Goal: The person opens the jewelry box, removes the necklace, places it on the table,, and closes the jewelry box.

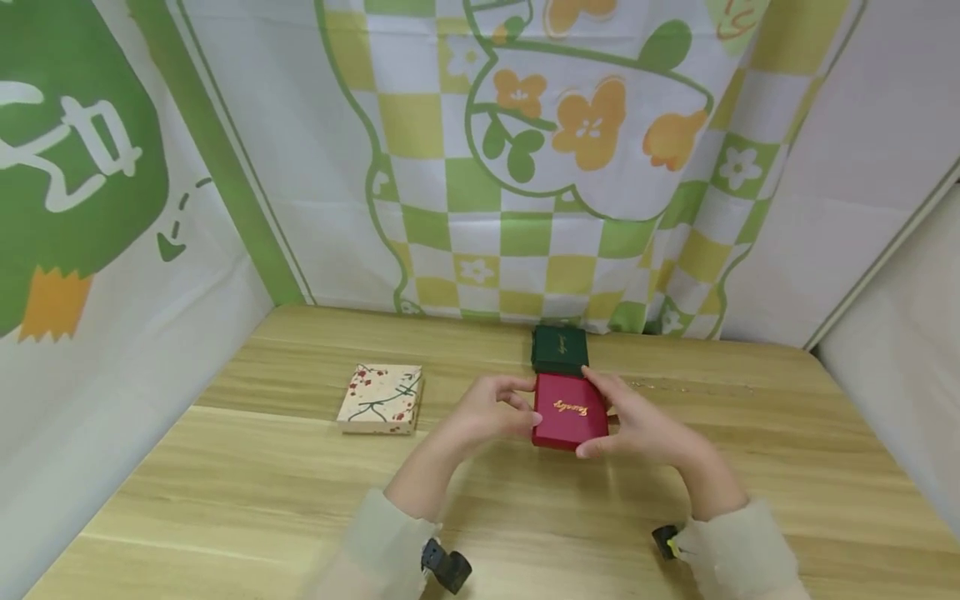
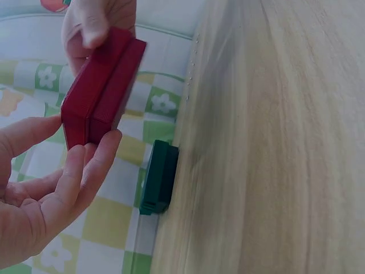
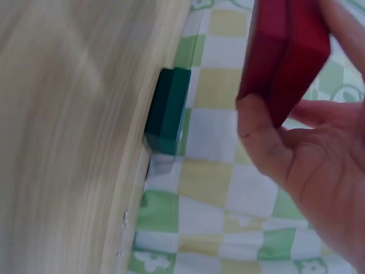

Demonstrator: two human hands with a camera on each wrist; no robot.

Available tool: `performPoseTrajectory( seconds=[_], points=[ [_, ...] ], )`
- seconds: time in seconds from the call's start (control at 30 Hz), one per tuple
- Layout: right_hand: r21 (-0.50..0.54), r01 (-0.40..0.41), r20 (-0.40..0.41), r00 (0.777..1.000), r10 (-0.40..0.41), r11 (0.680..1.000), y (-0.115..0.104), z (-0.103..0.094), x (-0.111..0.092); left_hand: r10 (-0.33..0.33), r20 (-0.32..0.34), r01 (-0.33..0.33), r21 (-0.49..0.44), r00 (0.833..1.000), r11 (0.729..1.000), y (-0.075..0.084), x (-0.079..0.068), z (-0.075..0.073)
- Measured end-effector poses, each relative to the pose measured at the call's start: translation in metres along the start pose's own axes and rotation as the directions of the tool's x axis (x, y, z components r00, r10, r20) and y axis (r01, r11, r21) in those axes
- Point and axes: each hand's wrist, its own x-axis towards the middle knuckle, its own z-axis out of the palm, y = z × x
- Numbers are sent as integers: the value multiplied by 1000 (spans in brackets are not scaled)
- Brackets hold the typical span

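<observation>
A closed red jewelry box with gold lettering on its lid is held up off the table between both hands. My left hand pinches its left end, thumb and fingertips on opposite faces in the left wrist view. At the other end, my right hand grips the box with its thumb at the near corner and fingers along the far side. The seam between lid and base shows on the red box in the left wrist view. Behind it on the table stands a dark green box, also gold-lettered.
A cream box with a red blossom and branch pattern lies on the wooden table to the left. A thin chain with small beads stretches along the table at the right. A checkered, flowered curtain hangs behind the table's far edge.
</observation>
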Motion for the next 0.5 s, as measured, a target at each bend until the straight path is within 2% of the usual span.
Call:
performPoseTrajectory(
  seconds=[0.17,0.27,0.37,0.5],
  points=[
    [-123,-13,-6,1000,12,992,-6,14,0,-20,-13,21,3,1000,1000,-6,-3,1],
    [-122,-7,-27,1000,4,993,-5,16,1,-23,-14,23,-2,1000,1000,-9,-3,1],
    [-100,20,-30,999,-23,995,-2,16,1,4,11,-3,-13,1000,1000,-12,-2,-3],
    [-44,62,-14,998,-62,997,3,15,0,54,91,-59,49,994,997,-16,-3,-12]
  ],
)
